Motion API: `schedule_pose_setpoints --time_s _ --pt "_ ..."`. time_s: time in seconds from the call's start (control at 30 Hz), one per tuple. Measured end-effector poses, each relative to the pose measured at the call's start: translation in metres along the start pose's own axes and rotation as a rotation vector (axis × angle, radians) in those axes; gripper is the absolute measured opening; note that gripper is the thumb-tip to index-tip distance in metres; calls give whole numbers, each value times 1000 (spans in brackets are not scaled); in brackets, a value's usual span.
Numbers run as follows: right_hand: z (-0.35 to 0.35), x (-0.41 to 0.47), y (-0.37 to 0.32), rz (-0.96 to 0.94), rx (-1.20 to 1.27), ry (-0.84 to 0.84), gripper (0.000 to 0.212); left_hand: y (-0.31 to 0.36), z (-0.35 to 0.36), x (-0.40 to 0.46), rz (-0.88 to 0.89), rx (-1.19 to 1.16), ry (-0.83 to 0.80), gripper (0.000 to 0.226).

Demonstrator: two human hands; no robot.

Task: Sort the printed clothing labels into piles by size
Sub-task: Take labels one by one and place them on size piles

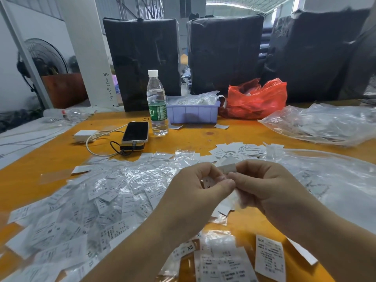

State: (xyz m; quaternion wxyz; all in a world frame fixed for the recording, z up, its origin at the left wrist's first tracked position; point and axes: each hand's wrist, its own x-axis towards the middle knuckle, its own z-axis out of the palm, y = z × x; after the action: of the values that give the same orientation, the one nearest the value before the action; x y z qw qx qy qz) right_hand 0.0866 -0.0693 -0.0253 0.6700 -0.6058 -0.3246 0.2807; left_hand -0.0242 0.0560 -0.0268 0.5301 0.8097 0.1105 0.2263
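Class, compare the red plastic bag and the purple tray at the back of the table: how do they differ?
The red plastic bag is soft, crumpled and translucent; the purple tray is rigid, boxy and opaque. The bag slumps without fixed shape, while the tray stands square with ribbed walls. The bag stands to the right of the tray. Both sit on the orange table and seem to hold white contents.

Matt paper labels (114, 202), glossy clear plastic bags (325, 123), smooth orange wood-look table (50, 155).
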Motion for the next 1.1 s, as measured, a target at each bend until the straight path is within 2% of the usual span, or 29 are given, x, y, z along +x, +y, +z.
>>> schedule_pose_setpoints --time_s 0.17,0.3,0.4,0.67,0.83,0.93,1.1 --pt "3 -4 -2 -148 -25 184 12 1 0 1 -26 -91 66 9" --pt "2 -5 -3 -183 14 275 14 2 6 0 -149 -262 15 20" --pt "5 -6 -3 -176 43 267 11 4 11 -2 -183 -364 45 6" --pt "11 -8 0 -149 81 155 6 6 6 2 -298 -622 201 17" --pt "8 -8 -1 -154 65 180 5 9 3 3 -328 -745 226 18" --pt "4 -7 -4 -200 12 236 17 10 -4 5 -253 -654 236 14" --pt "-2 -6 -11 -333 -61 259 27 6 -8 6 -93 -225 83 11"
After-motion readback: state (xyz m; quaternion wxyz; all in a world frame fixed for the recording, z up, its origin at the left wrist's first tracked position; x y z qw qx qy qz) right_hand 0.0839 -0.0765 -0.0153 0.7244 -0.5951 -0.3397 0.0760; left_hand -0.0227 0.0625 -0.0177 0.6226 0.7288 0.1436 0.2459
